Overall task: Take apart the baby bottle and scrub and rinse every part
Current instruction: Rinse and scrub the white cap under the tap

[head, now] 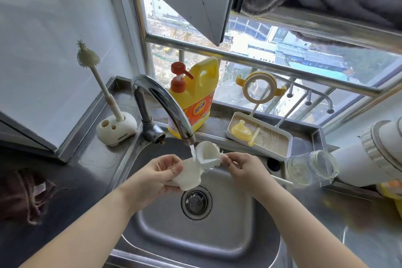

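Note:
Water runs from the chrome tap point(162, 102) onto a white, soft brush head point(206, 153) held over the sink point(195, 243). My left hand point(159, 175) grips a white spongy piece point(191, 177) just below it. My right hand point(243, 167) pinches the thin white handle point(282, 181) right next to the head. The clear bottle body point(313, 167) lies on its side on the counter at the right. A yellow spout point(241, 130) and a straw point(254, 137) lie in the white drying tray point(282, 148). A yellow-handled collar ring point(260, 87) hangs on the tray's rack.
A yellow detergent pump bottle point(193, 98) stands behind the tap. A bristled silicone brush point(87, 54) stands in its white holder point(116, 129) at the back left. A large white appliance point(380, 152) sits at the right, and a brown cloth point(28, 193) on the left counter.

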### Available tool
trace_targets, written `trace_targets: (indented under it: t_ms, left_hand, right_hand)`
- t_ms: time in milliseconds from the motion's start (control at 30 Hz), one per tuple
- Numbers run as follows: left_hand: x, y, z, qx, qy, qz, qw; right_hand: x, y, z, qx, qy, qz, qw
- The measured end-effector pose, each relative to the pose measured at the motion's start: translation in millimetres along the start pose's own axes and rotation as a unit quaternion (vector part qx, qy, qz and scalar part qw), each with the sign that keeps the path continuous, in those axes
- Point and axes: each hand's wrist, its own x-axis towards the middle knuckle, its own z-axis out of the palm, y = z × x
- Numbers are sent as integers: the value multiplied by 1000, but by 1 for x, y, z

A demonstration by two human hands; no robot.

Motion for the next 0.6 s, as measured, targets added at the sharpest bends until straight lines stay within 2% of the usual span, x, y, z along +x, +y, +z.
trace_targets:
  t_ms: [100,233,300,367,500,600]
  left_hand:
    - [1,0,2,9,15,-11,1000]
    - [3,-3,4,9,32,-21,999]
    - [4,-2,4,-14,38,-13,999]
    - [3,0,4,-16,35,-2,999]
    - [1,-1,1,16,16,4,1000]
    - [0,-1,2,-1,15,12,1000]
  right_hand:
    - [-6,-1,4,2,-32,-30,999]
    - [-4,4,4,-3,2,-6,1000]
    - [-6,1,4,-2,-5,-28,1000]
    - [-11,-3,5,-13,-23,-59,998]
    - [-8,3,1,8,-1,-25,1000]
    - [-10,1,2,3,-21,-49,999]
